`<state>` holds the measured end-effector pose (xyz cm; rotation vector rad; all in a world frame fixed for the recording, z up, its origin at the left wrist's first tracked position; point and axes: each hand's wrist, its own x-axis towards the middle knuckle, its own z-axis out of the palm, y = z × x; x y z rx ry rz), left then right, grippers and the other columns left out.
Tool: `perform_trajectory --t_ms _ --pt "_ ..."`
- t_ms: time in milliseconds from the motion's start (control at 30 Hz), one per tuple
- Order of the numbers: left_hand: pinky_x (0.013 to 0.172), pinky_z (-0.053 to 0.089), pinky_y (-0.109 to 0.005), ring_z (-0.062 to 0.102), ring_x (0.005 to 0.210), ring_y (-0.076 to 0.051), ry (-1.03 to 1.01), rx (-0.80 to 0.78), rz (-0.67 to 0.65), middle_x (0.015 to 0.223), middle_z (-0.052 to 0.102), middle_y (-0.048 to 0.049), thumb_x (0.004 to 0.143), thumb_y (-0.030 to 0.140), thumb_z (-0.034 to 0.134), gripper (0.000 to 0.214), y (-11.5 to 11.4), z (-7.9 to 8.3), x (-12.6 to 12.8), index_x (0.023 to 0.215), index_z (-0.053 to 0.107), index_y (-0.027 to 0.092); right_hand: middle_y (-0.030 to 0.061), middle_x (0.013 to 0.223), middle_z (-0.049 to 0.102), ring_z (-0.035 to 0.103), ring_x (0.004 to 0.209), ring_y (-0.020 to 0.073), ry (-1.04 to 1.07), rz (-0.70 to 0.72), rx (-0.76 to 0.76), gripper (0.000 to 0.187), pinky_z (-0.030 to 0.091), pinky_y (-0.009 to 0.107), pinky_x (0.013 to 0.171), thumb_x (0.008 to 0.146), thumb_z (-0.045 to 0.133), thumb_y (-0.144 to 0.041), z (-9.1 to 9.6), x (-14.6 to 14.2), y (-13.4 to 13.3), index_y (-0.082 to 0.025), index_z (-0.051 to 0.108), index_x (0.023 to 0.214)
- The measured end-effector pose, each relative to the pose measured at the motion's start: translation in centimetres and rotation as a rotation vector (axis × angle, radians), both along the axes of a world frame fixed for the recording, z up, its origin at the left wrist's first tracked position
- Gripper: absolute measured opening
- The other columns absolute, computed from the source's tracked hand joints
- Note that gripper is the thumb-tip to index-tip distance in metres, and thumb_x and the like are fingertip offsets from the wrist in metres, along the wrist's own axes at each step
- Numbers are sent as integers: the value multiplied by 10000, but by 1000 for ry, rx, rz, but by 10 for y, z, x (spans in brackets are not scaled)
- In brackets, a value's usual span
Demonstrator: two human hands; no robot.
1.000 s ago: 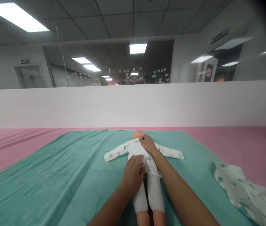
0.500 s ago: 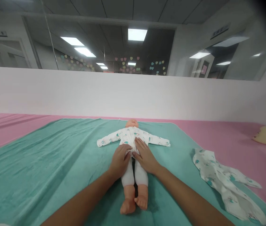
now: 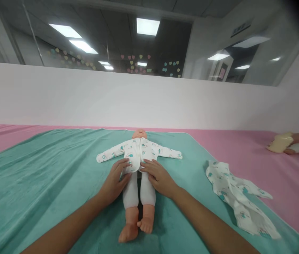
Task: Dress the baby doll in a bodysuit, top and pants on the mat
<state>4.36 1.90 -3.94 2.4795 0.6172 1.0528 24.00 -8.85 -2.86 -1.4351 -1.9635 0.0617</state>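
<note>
Here's the doll point(image 3: 147, 192) face up on the teal cloth point(image 3: 67, 183), arms flung wide, which seems to leave the printed shirt's point(image 3: 132, 155) front within reach of 2 hands. The left hand point(image 3: 114, 181), thumb apart from fingers, touches 1 lower corner; the right hand point(image 3: 161, 179), fingers spread, rests on the other. Neither looks clamped. 1 patterned garment point(image 3: 240, 195) lies off right.
</note>
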Motion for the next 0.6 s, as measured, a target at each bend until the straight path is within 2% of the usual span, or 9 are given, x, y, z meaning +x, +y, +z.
perform_trajectory --t_ms 67,167,267,333,400,500,600 --pt "1040 343 -454 376 1241 -209 6 3 9 1293 446 -63 870 272 448 249 1 -1 -1 1113 487 232 -28 1270 538 375 1271 152 47 29 25 519 175 443 1105 739 338 -39 1 3 -1 -269 579 1136" --pt "1029 358 -453 396 1226 -209 11 4 2 1278 460 -62 875 284 434 236 2 0 -3 1097 495 233 -4 1216 580 460 1197 166 230 11 41 465 276 408 1066 731 369 -62 8 16 -5 -256 604 1082" --pt "1001 392 -450 425 1204 -211 3 -8 9 1265 472 -61 878 300 421 226 3 2 -7 1081 496 236 28 1171 594 528 1102 183 416 -159 51 348 391 375 976 799 403 -178 13 33 -24 -243 594 1082" --pt "976 414 -454 449 1181 -218 -14 -13 29 1250 486 -64 877 313 418 221 4 2 -8 1065 501 232 34 1144 596 547 1057 184 431 -311 32 305 420 364 939 845 392 -268 10 44 -51 -242 582 1082" --pt "965 424 -456 469 1159 -219 -29 -7 37 1229 503 -67 876 317 417 215 4 2 -8 1050 507 227 38 1148 587 537 1063 194 309 -454 -23 301 415 373 942 859 388 -317 0 52 -87 -246 576 1083" --pt "971 422 -446 479 1146 -214 -37 13 27 1216 515 -65 876 308 413 212 0 2 -8 1040 516 222 43 1224 543 468 1153 228 -38 -639 -104 355 359 422 993 840 409 -308 -21 63 -151 -268 533 1170" --pt "955 439 -438 490 1134 -217 -31 45 9 1208 528 -62 873 296 411 215 -5 2 -8 1037 532 226 69 1269 514 398 1221 280 -286 -891 -77 394 296 488 1017 816 432 -323 -40 81 -209 -254 517 1194"
